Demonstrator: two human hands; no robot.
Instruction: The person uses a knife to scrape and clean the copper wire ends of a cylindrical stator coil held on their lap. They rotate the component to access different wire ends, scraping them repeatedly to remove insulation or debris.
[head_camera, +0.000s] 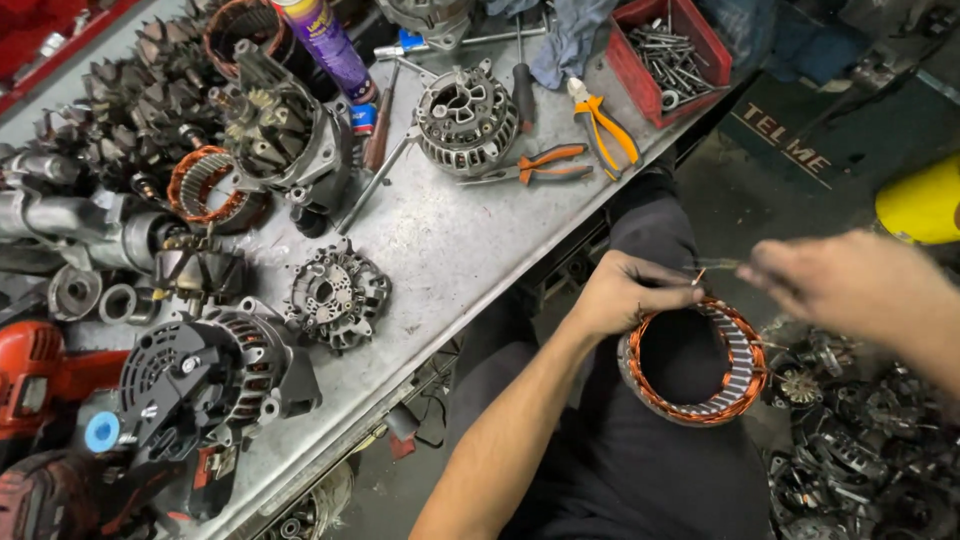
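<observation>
Stator: copper-wound ring, lower right of the frame, over the person's dark-trousered lap – off the bench.
Left hand: clenched on the stator's upper left rim, thumb across the windings.
Right hand: blurred, at the right edge – fingers pinching thin wire leads just above the ring.
Metal bench: left half, crowded with alternator housings and rotors.
Orange-handled pliers: upper centre, beside a red tray of bolts.

Stator ring on the lap between both hands, workbench to its left, pliers on the bench.
</observation>
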